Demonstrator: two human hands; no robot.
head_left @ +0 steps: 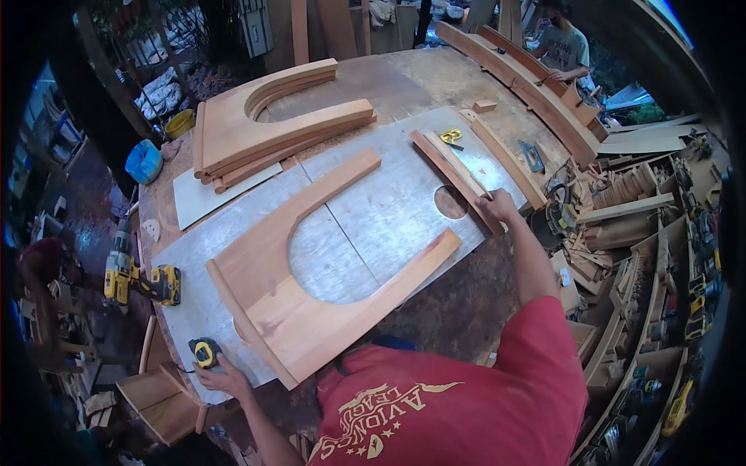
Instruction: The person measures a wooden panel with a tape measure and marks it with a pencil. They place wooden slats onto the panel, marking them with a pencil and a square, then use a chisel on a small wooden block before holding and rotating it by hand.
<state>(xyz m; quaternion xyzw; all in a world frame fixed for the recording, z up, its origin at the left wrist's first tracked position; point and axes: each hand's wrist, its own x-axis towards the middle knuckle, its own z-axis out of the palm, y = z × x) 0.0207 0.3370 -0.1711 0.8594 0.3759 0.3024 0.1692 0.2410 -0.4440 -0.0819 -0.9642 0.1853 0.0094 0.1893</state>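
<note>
A U-shaped wooden panel [264, 287] lies on the pale metal-like sheet [350, 225], a narrow strip [249, 330] along its left end. My left hand [224, 378] is at the sheet's lower left, fingers apart, beside a yellow and black tape measure [205, 353]. Whether the fingertips touch the tape is hard to tell. My right hand [497, 206] is closed on the near end of a wooden strip [454, 175]. That strip lies with a darker one at the sheet's right side, next to a round hole [451, 202].
Stacked U-shaped panels [225, 128] stand at the back left. A yellow drill [120, 268] is at the left edge. Long boards [528, 85] line the back right, with a person [565, 50] behind. A small square [531, 155] and power tool [553, 213] are at right.
</note>
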